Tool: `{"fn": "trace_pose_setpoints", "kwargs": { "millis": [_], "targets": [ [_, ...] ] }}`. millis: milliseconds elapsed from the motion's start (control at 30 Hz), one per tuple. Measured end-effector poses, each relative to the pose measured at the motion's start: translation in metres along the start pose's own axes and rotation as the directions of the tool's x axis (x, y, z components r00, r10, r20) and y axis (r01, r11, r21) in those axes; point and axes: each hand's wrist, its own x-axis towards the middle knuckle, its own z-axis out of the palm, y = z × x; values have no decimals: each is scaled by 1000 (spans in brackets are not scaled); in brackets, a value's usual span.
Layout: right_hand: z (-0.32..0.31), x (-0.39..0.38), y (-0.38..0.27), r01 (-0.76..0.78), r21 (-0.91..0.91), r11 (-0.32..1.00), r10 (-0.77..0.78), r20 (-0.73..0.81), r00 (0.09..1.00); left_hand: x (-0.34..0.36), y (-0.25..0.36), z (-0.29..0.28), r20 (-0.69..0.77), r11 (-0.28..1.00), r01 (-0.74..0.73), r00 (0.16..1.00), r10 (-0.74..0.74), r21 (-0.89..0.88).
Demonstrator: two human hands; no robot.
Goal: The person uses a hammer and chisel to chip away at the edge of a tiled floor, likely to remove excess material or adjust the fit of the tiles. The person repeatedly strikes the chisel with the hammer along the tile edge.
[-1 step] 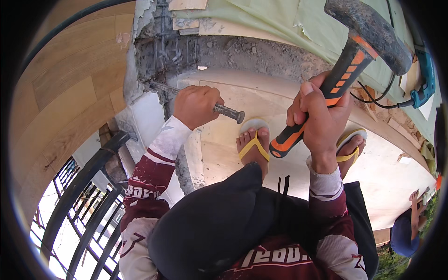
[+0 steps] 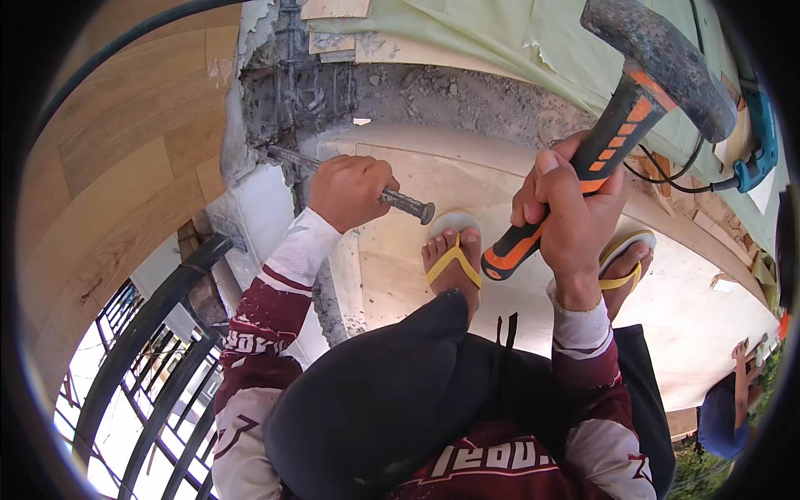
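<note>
My left hand (image 2: 352,190) is closed round a ribbed steel chisel (image 2: 408,205), its flat struck end pointing right. The chisel's other end reaches left to the broken concrete edge (image 2: 275,125), where bars are exposed; its very tip is hard to make out. In my right hand (image 2: 575,204) is a hammer (image 2: 621,133) with a black and orange handle, gripped around the lower middle. Its heavy, worn dark head is raised at the upper right, well apart from the chisel.
A wood-plank surface (image 2: 125,150) lies at left above black metal railings (image 2: 150,333). My sandalled feet stand on a pale board (image 2: 400,283). Green sheeting (image 2: 467,33) spreads at the back. A teal power tool (image 2: 757,142) with a black cable lies far right; another person (image 2: 723,412) is lower right.
</note>
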Motion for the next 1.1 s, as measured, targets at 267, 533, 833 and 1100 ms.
{"fn": "trace_pose_setpoints", "kwargs": {
  "millis": [267, 533, 833, 1100],
  "targets": [
    [4, -12, 3, 85, -41, 996, -81, 89, 993, 8, 8, -19, -268, 995, -97, 959, 96, 11],
    [23, 2, -56, 208, -86, 974, -204, 48, 978, 29, 46, -27, -492, 955, -282, 847, 202, -94],
    [14, 22, -193, 463, -444, 767, -390, 251, 886, 27, 58, -32, -697, 879, -396, 708, 110, -264],
    [-31, -21, -277, 161, -984, 76, -308, 131, 942, 33, 76, 8, -674, 753, -493, 734, 90, -436]
  ]
}}
